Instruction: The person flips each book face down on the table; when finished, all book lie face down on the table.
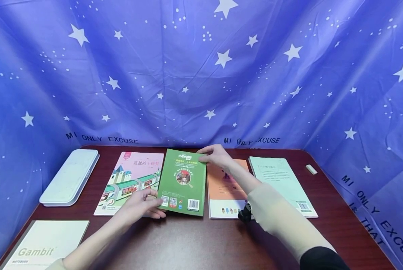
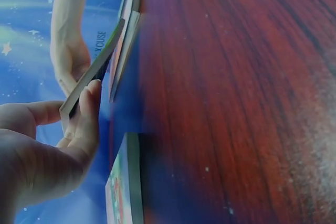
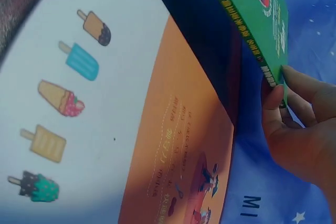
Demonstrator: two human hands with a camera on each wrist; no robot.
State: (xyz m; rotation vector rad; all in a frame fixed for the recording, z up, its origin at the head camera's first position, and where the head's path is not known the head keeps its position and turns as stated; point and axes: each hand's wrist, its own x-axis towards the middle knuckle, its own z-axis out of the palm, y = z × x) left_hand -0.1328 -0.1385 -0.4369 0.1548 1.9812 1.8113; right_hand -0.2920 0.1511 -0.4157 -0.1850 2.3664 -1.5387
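A green book (image 1: 182,182) is held tilted above the dark wooden table (image 1: 201,240), between a pink illustrated book (image 1: 131,182) and an orange-and-white book with ice lollies (image 1: 226,191). My left hand (image 1: 146,204) pinches its near left corner; the left wrist view shows the thumb and fingers (image 2: 86,114) on the book's edge (image 2: 94,72). My right hand (image 1: 215,155) grips the far right corner, fingers (image 3: 275,111) curled round the green book's spine (image 3: 247,30) over the orange cover (image 3: 178,145).
A white case (image 1: 69,176) lies at the far left, a pale green book (image 1: 282,183) at the right, a small white eraser (image 1: 311,169) beyond it. A "Gambit" notebook (image 1: 44,243) sits at the near left corner. Blue star-patterned cloth (image 1: 201,67) walls the table.
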